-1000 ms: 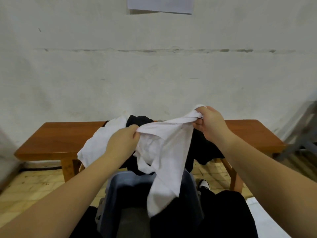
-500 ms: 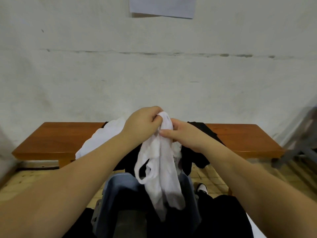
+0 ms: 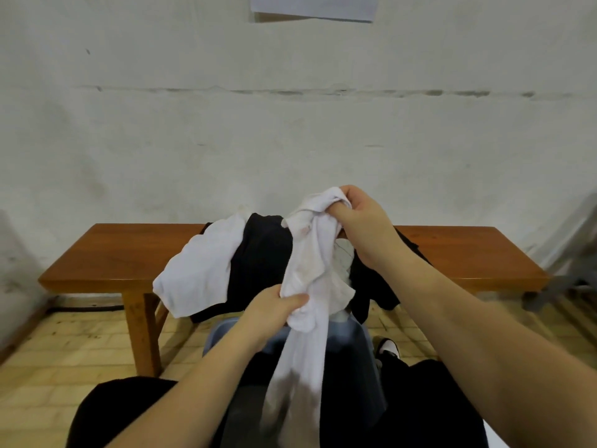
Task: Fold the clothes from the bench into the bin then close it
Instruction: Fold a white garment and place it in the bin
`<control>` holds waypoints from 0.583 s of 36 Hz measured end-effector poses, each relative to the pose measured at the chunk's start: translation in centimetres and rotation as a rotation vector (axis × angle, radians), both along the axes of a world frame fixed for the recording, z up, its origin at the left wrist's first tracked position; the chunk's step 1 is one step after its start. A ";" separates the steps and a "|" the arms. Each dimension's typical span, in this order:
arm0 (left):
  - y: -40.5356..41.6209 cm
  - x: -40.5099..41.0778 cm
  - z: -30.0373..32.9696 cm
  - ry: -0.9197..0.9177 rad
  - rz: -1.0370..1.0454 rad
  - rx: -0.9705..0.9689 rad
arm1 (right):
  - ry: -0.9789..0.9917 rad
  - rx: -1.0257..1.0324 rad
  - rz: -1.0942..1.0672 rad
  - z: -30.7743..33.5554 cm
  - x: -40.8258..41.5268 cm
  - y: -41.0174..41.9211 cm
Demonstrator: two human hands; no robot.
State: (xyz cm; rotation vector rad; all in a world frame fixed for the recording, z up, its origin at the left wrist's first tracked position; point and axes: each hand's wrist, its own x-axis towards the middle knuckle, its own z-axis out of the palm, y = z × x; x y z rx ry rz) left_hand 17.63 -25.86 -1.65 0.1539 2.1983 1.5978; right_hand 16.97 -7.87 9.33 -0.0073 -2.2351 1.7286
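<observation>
A white garment hangs lengthwise over the grey bin. My right hand grips its top end, raised above the bench. My left hand pinches it lower down, about halfway along, just above the bin's far rim. The garment's loose end drops into the bin. Behind it, on the wooden bench, lies a pile of clothes: another white garment at the left and black clothes in the middle and right. The bin stands open between my knees, its inside dark and partly hidden.
A whitewashed wall rises straight behind the bench. The floor is yellow brick. A grey metal frame leans at the far right. My black trousers and a white shoe flank the bin.
The hands met at the top of the garment, halving its width. Since then my right hand kept the top and rose slightly, while my left hand slid down to grip the middle.
</observation>
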 end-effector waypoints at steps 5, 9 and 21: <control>-1.6 -1.0 1.2 0.244 0.046 -0.326 | 0.043 0.041 -0.081 0.2 0.6 1.3; -3.0 -2.7 3.0 0.212 0.099 -0.462 | 0.057 0.036 -0.146 -0.3 1.2 3.2; -5.4 -3.5 7.6 -0.204 0.065 0.709 | -0.121 0.259 -0.198 -2.2 2.3 5.6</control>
